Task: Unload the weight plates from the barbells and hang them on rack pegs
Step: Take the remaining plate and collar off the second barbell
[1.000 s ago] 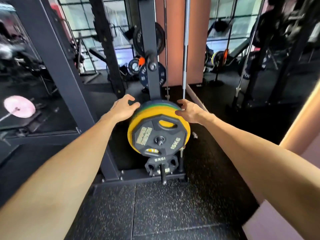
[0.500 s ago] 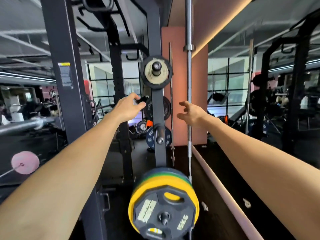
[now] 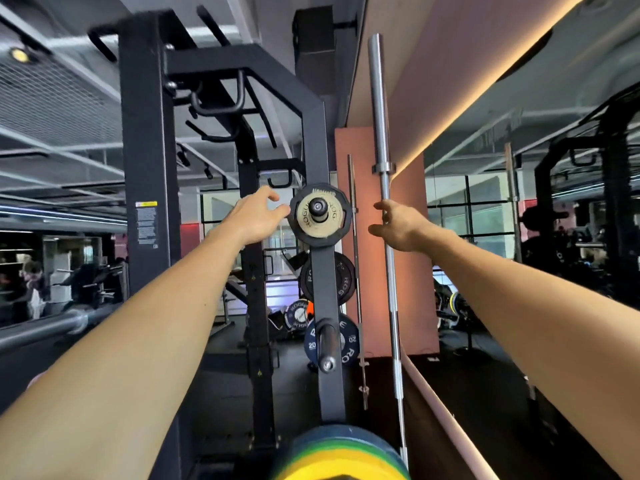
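since both hands reach up empty, left hand (image 3: 258, 216) and right hand (image 3: 398, 226) spread open flank the small plate (image 3: 320, 214) on the upper peg (image 3: 318, 206), apparently to grasp it.

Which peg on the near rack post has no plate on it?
The middle peg, a bare steel stub sticking toward the camera. The top peg carries small plates between the two hands, and colored plates fill the bottom one.
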`<state>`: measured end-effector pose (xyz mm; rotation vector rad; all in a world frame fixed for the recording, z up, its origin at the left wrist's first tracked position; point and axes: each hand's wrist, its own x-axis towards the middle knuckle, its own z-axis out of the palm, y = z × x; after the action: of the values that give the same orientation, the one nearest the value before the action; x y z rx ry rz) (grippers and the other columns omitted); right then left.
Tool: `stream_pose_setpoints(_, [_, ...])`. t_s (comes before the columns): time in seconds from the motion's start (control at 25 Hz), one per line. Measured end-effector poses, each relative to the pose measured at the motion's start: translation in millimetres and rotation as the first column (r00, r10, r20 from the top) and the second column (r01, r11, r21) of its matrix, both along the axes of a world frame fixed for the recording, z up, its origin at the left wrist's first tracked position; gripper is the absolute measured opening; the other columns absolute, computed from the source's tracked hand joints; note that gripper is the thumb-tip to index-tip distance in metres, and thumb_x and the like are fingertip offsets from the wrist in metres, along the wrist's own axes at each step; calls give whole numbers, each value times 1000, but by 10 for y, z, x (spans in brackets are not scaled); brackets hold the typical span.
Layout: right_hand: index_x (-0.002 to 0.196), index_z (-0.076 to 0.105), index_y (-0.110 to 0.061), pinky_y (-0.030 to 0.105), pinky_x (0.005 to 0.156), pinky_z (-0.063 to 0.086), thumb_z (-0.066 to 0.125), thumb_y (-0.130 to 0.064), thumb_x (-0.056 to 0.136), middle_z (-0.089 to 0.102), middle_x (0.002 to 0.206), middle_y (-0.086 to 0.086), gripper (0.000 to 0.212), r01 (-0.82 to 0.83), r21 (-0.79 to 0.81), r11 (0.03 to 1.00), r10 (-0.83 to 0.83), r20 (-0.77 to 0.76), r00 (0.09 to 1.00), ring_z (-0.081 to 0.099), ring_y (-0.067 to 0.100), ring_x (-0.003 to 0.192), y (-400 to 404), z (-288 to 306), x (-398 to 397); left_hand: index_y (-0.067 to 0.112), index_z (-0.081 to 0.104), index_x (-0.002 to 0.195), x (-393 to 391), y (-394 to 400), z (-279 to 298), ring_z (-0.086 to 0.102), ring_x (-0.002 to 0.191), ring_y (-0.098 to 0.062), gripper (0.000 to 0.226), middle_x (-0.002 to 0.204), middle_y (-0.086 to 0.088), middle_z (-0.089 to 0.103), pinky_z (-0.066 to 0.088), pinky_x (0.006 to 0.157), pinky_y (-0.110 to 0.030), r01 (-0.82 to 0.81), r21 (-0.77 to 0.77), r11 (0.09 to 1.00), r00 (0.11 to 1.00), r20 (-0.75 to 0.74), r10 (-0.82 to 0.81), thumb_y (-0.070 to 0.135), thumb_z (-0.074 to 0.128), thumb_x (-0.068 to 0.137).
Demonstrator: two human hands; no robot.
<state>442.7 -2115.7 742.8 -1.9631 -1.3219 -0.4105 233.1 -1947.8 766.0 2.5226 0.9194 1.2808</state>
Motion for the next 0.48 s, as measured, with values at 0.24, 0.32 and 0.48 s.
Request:
stream_pose_setpoints(0.24, [147,30,-9,37,107,40,55,-29,94,47,143,17,63,16,-10,1000,-15,25,1000,48,32,128,540,108,356,24,46,133,335,598,66,55,108,-28,45,128,-10,58,42,88,-35,-35,13,999,999,6,35,47,46,94])
stream_pose_setpoints(0.32, [147,30,-8,38,107,40,55,-30,94,48,142,17,62,32,4,999,-33,41,999,49,32,127,798,158,490,24,47,133,524,886,85,55,110,-29,45,127,-11,59,40,87,-34,-44,31,999,999,2,44,47,46,94])
stream_pose_setpoints(0.48, [145,32,-8,40,105,41,52,-27,95,50,140,18,57,61,15,998,-62,58,996,51,33,125,1460,245,866,23,52,127,972,1551,125,58,102,-28,44,115,-10,65,44,86,-36,-21,44,999,1000,11,20,49,48,92])
